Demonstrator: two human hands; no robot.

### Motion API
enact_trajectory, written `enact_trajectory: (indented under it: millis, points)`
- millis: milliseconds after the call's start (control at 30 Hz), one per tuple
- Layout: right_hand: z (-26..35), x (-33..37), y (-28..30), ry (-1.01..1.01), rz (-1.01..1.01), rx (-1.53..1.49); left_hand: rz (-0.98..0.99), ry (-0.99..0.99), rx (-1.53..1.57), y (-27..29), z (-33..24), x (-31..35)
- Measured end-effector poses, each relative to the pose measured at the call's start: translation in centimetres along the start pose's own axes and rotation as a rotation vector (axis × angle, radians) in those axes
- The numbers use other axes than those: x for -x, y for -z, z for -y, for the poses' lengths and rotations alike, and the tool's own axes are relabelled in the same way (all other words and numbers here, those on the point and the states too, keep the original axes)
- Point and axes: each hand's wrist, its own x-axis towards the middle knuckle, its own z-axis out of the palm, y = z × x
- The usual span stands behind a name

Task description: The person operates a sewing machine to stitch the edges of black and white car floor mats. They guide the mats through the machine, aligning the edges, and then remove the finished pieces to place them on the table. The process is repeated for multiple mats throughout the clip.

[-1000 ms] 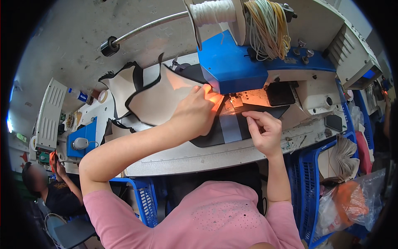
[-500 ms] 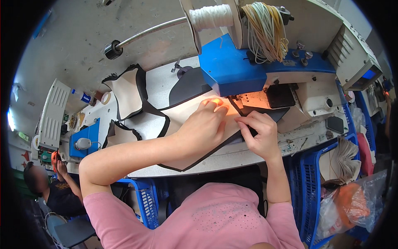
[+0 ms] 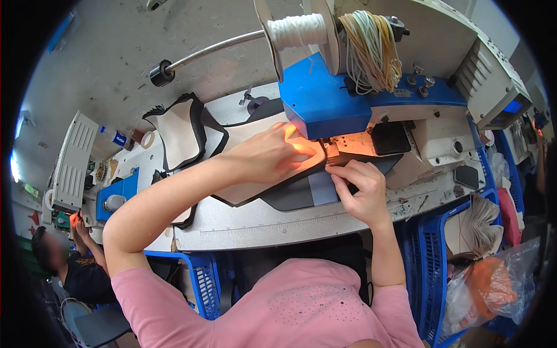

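Observation:
A beige panel with a black edge (image 3: 246, 188) lies under the blue head of a bench machine (image 3: 328, 104), lit orange by its lamp. My left hand (image 3: 270, 155) rests on the panel, fingers spread, the fingertips washed out by the light. Close to the machine's small metal working part (image 3: 331, 149), my right hand (image 3: 361, 184) is closed in a pinch at the panel's edge; the pinched bit is mostly hidden. Below both hands lies a dark piece with a grey-blue strip (image 3: 322, 190).
Stacked beige and black panels (image 3: 181, 130) stand to the left. Above the machine hang a spool of white tape (image 3: 297, 30) and a coil of yellowish cord (image 3: 371, 52). Blue crates (image 3: 432, 261) flank the bench on the right. A co-worker (image 3: 81, 267) is at the far left.
The beige panel has turned, its near edge swinging away from me and uncovering the dark piece and more bench. My left hand has shifted left with its fingers wider apart; my right hand has barely moved.

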Motion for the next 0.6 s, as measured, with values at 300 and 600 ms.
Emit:
enact_trajectory:
  millis: [300, 600]
  points:
    - [-0.1, 0.0, 0.0, -0.035, 0.004, -0.031, 0.043, 0.046, -0.041, 0.3, 1.4, -0.3]
    - [0.0, -0.1, 0.1, -0.039, 0.001, -0.042, 0.051, 0.350, -0.066, -0.7, -2.5, 0.2]
